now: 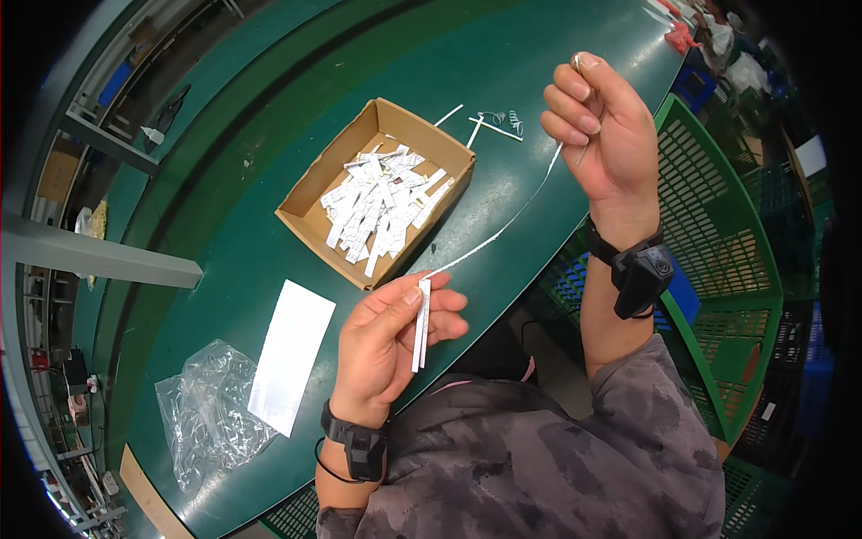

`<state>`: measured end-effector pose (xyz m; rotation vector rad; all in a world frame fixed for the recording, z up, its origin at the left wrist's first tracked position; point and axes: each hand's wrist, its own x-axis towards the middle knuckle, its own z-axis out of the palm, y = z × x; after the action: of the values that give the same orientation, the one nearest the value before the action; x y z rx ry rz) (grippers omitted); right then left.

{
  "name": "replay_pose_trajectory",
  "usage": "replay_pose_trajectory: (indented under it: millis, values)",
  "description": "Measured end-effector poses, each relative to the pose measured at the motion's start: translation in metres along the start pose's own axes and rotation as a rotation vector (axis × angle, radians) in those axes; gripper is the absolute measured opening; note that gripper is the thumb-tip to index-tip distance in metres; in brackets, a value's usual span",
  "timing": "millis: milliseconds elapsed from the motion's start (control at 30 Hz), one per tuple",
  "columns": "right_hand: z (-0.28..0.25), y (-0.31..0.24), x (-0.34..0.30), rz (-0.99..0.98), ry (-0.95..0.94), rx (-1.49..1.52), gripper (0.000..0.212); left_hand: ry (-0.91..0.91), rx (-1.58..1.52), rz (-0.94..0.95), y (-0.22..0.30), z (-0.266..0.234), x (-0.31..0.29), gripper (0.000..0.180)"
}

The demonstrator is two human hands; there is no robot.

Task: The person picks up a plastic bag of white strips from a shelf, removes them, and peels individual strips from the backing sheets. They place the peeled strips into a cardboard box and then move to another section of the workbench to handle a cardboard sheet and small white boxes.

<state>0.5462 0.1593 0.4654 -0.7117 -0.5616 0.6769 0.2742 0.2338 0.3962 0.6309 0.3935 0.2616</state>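
Observation:
My left hand (377,337) pinches a narrow folded white paper strip (421,328) between thumb and fingers, and its lower end hangs free. A thin white string (503,232) runs in a slack curve from the top of that strip up to my right hand (615,135). The right hand is raised over the table's near edge with its fingers curled closed on the string; a thin end shows below its palm. Just beyond my left hand stands an open cardboard box (305,216) holding a loose heap of printed white paper strips (377,202).
On the green table (242,242) lie a clear plastic bag (211,418) and a white sheet (292,355), left of my left hand. Thin white sticks (496,128) and coiled wire (514,120) rest behind the box. Green plastic crates (718,251) stand at the right.

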Motion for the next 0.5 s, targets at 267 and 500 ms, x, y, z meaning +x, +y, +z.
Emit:
replay_pose_trajectory:
  millis: [267,500]
  values:
    - [0.023,0.018,-0.042,-0.028,-0.2,-0.755,0.03,0.185,0.459,0.287,-0.011,0.012,0.002,0.021]
    - [0.03,0.062,-0.085,-0.055,-0.571,-0.969,0.027,0.27,0.81,0.543,-0.023,0.01,0.003,0.017]
